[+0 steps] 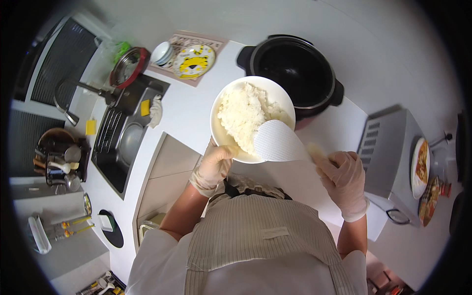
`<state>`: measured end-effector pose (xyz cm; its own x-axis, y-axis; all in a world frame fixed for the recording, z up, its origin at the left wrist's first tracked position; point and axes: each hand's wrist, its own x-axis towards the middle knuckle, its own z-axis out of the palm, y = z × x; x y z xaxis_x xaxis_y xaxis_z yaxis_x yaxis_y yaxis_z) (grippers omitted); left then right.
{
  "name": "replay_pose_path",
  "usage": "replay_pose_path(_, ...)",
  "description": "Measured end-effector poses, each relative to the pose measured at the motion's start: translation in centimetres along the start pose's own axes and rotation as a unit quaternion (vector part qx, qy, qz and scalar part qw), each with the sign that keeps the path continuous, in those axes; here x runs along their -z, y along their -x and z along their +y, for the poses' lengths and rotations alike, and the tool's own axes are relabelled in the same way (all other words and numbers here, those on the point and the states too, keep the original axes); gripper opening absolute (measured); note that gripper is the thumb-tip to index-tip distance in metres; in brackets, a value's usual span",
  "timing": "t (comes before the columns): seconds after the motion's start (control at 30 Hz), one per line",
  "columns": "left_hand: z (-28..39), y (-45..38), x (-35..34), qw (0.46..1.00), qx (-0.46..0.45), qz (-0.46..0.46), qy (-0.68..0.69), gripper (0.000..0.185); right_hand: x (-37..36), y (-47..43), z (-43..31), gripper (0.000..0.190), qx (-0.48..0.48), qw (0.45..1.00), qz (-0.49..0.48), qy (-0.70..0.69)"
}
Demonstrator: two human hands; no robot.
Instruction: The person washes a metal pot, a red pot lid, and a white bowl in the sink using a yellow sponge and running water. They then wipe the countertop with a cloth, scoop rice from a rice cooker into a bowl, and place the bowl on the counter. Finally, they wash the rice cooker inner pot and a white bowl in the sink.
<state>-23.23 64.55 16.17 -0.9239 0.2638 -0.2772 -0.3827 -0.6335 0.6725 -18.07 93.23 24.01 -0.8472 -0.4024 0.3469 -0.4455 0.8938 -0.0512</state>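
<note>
My left hand, in a translucent glove, grips the lower left rim of a white bowl. Cooked white rice is heaped in the bowl. My right hand, gloved too, is closed around the handle of a white rice paddle. The paddle's dimpled blade lies over the rice and the bowl's lower right rim. Just behind the bowl stands a large black cooking pot with side handles, its dark inside showing; the bowl overlaps its near left edge.
On the left are a dark sink with a faucet, and a red-rimmed pan. A tiger-face plate and stacked bowls rest on a mat. At right, a metal-cased appliance carries a plate of food.
</note>
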Motion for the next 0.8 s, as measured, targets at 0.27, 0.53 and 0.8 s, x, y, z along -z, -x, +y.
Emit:
replay_pose_path(0.27,-7.3,-0.1,-4.2,0.976,0.164,-0.134,-0.058,0.078,5.4,8.4,2.5,0.031,-0.302,0.913,-0.056,-0.268)
replay_pose_path(0.53,-17.9,-5.8,-5.1,0.930,0.303,-0.205,-0.026,0.076,5.2,15.3,4.5,0.025,-0.551,0.772,-0.040,-0.316)
replay_pose_path(0.8,-24.8,-10.3,-4.2,0.909,0.349,-0.212,-0.085,0.064,-3.5,19.3,6.9,0.029,-0.633,0.655,-0.003,-0.412)
